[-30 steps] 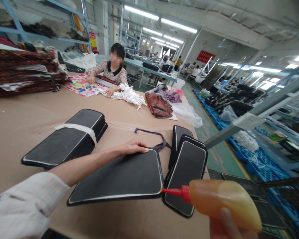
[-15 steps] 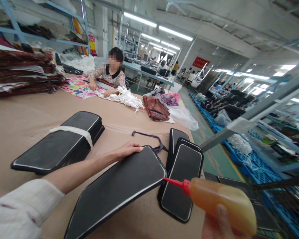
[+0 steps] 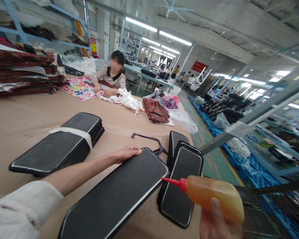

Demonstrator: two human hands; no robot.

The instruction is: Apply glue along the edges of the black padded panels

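Note:
My left hand (image 3: 128,153) grips the far edge of a long black panel (image 3: 117,192) with rounded corners and a pale line along its border. The panel is tilted above the table. In my right hand (image 3: 218,219), at the lower right, is a squeeze bottle (image 3: 215,196) of amber liquid, probably glue, with a red nozzle (image 3: 173,182). The nozzle tip is at the panel's right edge, near its corner; I cannot tell whether it touches. Beyond it lies a stack of similar black panels (image 3: 183,186). On the left sits another stack (image 3: 57,146), bound with a white strip (image 3: 74,131).
A dark cord (image 3: 149,136) lies on the brown tabletop (image 3: 119,116). Across the table a co-worker (image 3: 112,76) handles printed fabric (image 3: 79,89) beside white strips (image 3: 126,99). Folded reddish fabric (image 3: 156,111) lies near the right edge. A metal post (image 3: 229,132) slants up at the right.
The bottle has shifted slightly left, its nozzle following the panel's right edge. The panel has tipped a little and moved slightly down, still in my left hand.

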